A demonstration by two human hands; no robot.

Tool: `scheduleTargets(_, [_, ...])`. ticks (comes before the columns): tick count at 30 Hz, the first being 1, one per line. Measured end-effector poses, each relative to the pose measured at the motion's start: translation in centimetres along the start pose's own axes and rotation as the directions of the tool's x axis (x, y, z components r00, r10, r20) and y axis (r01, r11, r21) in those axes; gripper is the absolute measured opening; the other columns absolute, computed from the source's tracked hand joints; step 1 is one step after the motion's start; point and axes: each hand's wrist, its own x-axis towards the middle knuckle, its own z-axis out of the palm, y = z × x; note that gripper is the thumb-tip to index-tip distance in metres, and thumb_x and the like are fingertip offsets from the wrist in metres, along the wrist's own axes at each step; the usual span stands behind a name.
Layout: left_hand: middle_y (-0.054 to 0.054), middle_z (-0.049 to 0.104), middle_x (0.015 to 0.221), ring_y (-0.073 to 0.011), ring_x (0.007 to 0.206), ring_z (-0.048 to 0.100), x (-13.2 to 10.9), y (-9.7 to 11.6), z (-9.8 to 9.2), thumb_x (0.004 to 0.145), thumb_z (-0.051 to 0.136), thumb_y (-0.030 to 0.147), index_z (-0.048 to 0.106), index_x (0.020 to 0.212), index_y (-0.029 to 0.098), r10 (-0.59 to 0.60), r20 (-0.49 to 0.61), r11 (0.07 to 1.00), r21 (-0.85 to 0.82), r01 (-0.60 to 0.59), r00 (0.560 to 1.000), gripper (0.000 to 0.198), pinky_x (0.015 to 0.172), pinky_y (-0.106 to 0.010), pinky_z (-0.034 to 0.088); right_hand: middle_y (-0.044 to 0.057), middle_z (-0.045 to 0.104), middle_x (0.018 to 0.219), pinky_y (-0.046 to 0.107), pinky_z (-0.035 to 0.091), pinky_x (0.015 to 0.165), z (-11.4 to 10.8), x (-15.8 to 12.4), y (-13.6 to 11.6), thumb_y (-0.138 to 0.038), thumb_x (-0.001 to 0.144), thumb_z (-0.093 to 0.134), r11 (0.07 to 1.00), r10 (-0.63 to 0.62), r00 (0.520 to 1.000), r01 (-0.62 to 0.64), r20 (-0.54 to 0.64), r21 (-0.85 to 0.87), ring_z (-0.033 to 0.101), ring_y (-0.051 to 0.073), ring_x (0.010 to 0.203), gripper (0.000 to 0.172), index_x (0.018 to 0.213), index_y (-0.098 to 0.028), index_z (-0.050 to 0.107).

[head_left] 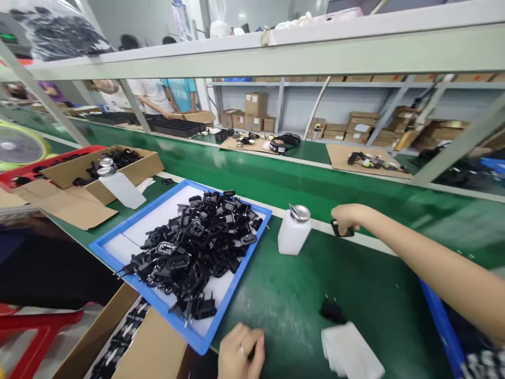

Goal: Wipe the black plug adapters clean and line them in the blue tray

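Note:
My right hand [347,217] reaches out over the far edge of the green bench, its fingers closed on a black plug adapter [342,230], partly hidden by them. My left hand [241,351] rests at the near edge with curled fingers and nothing visible in them. Left of it, a blue-rimmed tray [232,288] bears a heap of black plug adapters [201,237]. A single two-pin plug adapter [332,310] lies on the bench beside a folded white cloth [351,350]. Between tray and right hand stands a white pump bottle [294,231].
An open cardboard box [144,168] of black parts and a second, tilted pump bottle [124,188] are at the left. A blue bin edge [442,326] is at the right. A shelf beam [252,63] crosses overhead. People [153,97] stand across the line.

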Motion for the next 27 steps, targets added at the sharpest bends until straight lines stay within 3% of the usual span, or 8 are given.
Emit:
scheduleTargets(3, [-0.003,0.059,0.059,-0.0123,0.053,0.051,1.3,0.8,-0.7,0.076,0.041,0.016,0.057,0.069,0.018,0.174,0.062,0.978,0.104,-0.179,0.983,0.017,0.051,-0.025,0.041,0.0,0.056,0.049,0.025,0.038,0.039,3.7,-7.4,-1.3,-0.021,0.055,0.059,0.983,-0.125,0.989,0.113,0.077,0.144,0.053,0.016,0.043,0.008,0.061,-0.018,0.056])
scheduleTargets(5, [-0.002,0.059,0.06,-0.0119,0.056,0.052,2.0,1.4,-1.0,0.077,0.04,0.019,0.057,0.067,0.018,0.184,0.118,0.976,0.097,-0.196,0.976,0.02,0.055,-0.024,0.041,0.001,0.061,0.063,0.024,0.04,0.047,6.8,-10.9,-4.1,-0.024,0.062,0.056,0.941,-0.258,0.965,0.262,-0.044,0.214,0.057,0.017,0.056,0.011,0.071,-0.019,0.057])
scheduleTargets(8, [-0.002,0.061,0.063,-0.0116,0.059,0.054,2.6,1.8,-1.5,0.078,0.039,0.023,0.058,0.065,0.018,0.104,0.191,0.993,0.039,-0.113,0.976,0.023,0.06,-0.024,0.042,0.007,0.061,0.086,0.026,0.042,0.059,11.3,-13.4,-9.0,-0.024,0.068,0.052,0.935,-0.253,0.928,0.307,-0.274,0.176,0.058,0.021,0.074,0.024,0.091,-0.018,0.055])
scheduleTargets(11, [-0.002,0.062,0.068,-0.0121,0.062,0.054,2.5,1.7,-1.9,0.077,0.04,0.026,0.059,0.067,0.018,0.032,0.262,0.999,0.012,-0.037,0.965,0.022,0.06,-0.023,0.043,0.011,0.056,0.101,0.03,0.042,0.066,14.2,-14.2,-11.6,-0.026,0.069,0.054,0.932,-0.24,0.911,0.313,-0.334,0.185,0.055,0.025,0.086,0.045,0.112,-0.016,0.045])
scheduleTargets(14, [-0.002,0.062,0.07,-0.0128,0.066,0.054,2.3,1.6,-2.3,0.076,0.04,0.026,0.059,0.07,0.018,0.044,0.289,0.999,0.002,-0.046,0.956,0.022,0.061,-0.024,0.042,0.01,0.052,0.11,0.032,0.042,0.072,15.0,-15.1,-10.5,-0.034,0.069,0.053,0.908,-0.084,0.907,0.24,-0.413,0.344,0.052,0.024,0.092,0.056,0.12,-0.018,0.036])
scheduleTargets(18, [-0.002,0.061,0.071,-0.0119,0.064,0.052,2.2,1.9,-2.5,0.076,0.041,0.025,0.058,0.07,0.018,0.042,0.282,0.999,-0.032,-0.034,0.959,0.02,0.062,-0.023,0.041,0.008,0.057,0.101,0.03,0.038,0.08,15.6,-15.9,-7.6,-0.025,0.077,0.037,0.83,0.227,0.866,0.066,-0.445,0.553,0.051,0.02,0.092,0.032,0.103,-0.015,0.052])
scheduleTargets(24, [-0.001,0.061,0.07,-0.0119,0.064,0.051,2.3,2.1,-2.3,0.076,0.041,0.025,0.058,0.07,0.018,0.01,0.293,1.0,0.016,-0.015,0.956,0.02,0.06,-0.023,0.04,0.013,0.053,0.102,0.032,0.037,0.079,17.8,-14.2,-7.2,-0.021,0.064,0.052,0.864,0.11,0.957,0.042,-0.269,0.501,0.043,0.025,0.099,0.04,0.103,-0.011,0.051])
scheduleTargets(27, [-0.001,0.06,0.068,-0.0122,0.064,0.051,2.2,2.1,-2.3,0.077,0.04,0.025,0.058,0.069,0.018,0.044,0.285,0.998,0.037,-0.056,0.958,0.021,0.06,-0.023,0.04,0.01,0.056,0.082,0.032,0.039,0.071,17.4,-14.0,-7.0,-0.019,0.062,0.051,0.874,0.092,0.963,0.044,-0.253,0.484,0.046,0.026,0.091,0.019,0.079,-0.013,0.057])
